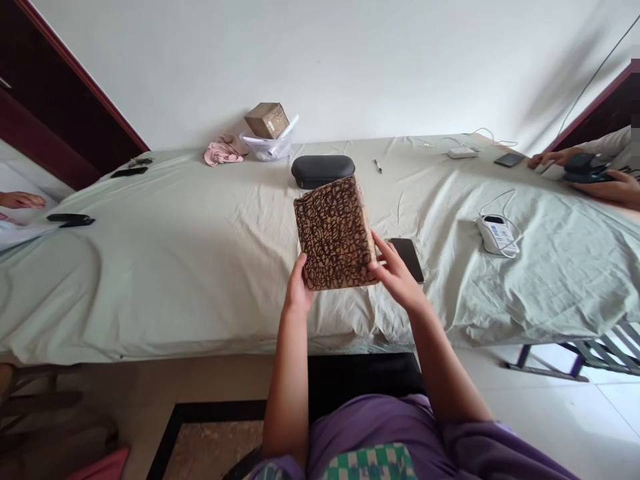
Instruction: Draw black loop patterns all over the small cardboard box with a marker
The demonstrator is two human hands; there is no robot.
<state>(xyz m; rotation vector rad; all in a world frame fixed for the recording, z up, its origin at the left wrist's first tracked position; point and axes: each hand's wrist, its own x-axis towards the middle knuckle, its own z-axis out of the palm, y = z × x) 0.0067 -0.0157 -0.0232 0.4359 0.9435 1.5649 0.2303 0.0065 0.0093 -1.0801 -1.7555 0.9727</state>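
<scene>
A brown cardboard piece (334, 233) covered in black scribbled loops is held up in front of me, above the near edge of the cloth-covered table (190, 267). My left hand (299, 288) grips its lower left corner. My right hand (395, 270) holds its right edge near the bottom, fingers closed against it. Behind the cardboard lies a black oblong case (323, 170). A dark phone (407, 257) lies flat on the cloth just right of my right hand.
At the back stand a small cardboard box (267, 120), a clear plastic bag (265, 147) and a pink cloth (223, 151). A pen (378, 165) and a white device with cable (497, 235) lie to the right. Other people's hands show at far left (20, 199) and far right (607, 187).
</scene>
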